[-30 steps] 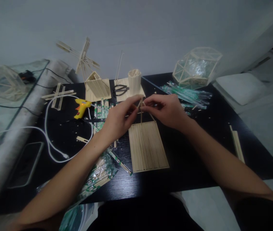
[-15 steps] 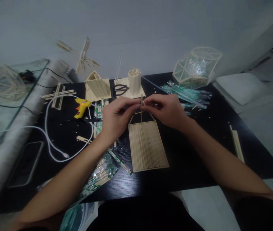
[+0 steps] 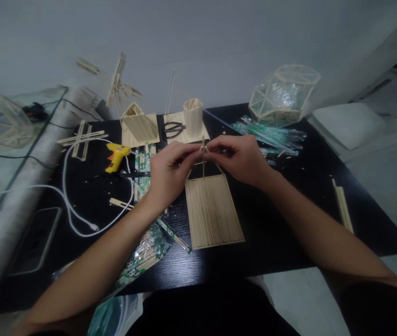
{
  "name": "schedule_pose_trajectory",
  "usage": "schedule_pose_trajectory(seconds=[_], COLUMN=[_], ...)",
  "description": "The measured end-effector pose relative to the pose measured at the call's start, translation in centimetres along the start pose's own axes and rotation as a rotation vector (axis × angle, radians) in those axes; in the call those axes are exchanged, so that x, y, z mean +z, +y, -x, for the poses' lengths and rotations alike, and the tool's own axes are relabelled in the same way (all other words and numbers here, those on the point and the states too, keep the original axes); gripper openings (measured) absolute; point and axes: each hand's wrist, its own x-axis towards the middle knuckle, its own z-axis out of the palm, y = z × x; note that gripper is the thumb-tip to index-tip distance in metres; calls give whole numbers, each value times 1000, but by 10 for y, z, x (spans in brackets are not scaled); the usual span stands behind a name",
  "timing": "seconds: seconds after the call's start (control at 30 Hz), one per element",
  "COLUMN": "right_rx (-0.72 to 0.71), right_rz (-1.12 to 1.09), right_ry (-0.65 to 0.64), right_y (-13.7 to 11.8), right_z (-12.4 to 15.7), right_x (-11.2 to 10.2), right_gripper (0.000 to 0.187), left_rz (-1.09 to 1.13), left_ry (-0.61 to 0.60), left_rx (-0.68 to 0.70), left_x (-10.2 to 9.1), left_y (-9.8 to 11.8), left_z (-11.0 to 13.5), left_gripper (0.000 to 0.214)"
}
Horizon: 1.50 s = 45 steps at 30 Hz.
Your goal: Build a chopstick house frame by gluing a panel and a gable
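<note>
With the fingers of our left hand (image 3: 168,173) and right hand (image 3: 244,158) we pinch thin sticks (image 3: 203,169) where they meet, just beyond the far edge of a slatted wooden panel (image 3: 214,212). The panel lies on the black tabletop (image 3: 272,242) between our forearms, with a yellow glue gun (image 3: 116,158) off to its left.

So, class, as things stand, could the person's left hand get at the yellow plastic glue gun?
Probably yes: green-wrapped wooden sticks between the left hand and the glue gun lie low, though it would likely first have to release the thin wooden stick it pinches.
</note>
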Motion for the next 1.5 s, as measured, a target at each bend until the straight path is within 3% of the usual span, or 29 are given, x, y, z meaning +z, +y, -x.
schedule_pose_trajectory(seconds=[0.23,0.8,0.93,1.23,1.5], right_rx=[-2,-13,-6,-17,-18], right_rz=[10,29,35,26,38], right_ry=[14,32,32,14,18], right_y=[-1,1,2,0,0], right_z=[0,1,1,1,1], right_x=[-1,1,2,3,2], right_gripper=[24,23,24,25,22], left_rz=[-48,-85,-102,-187,-168], left_ry=[-26,-58,-76,-2,5], left_rx=[5,30,43,121,69], left_x=[0,-4,-5,-6,-4], left_y=[-3,-3,-3,4,0], left_z=[2,-1,-2,-4,-2], left_gripper=[10,9,20,11,13])
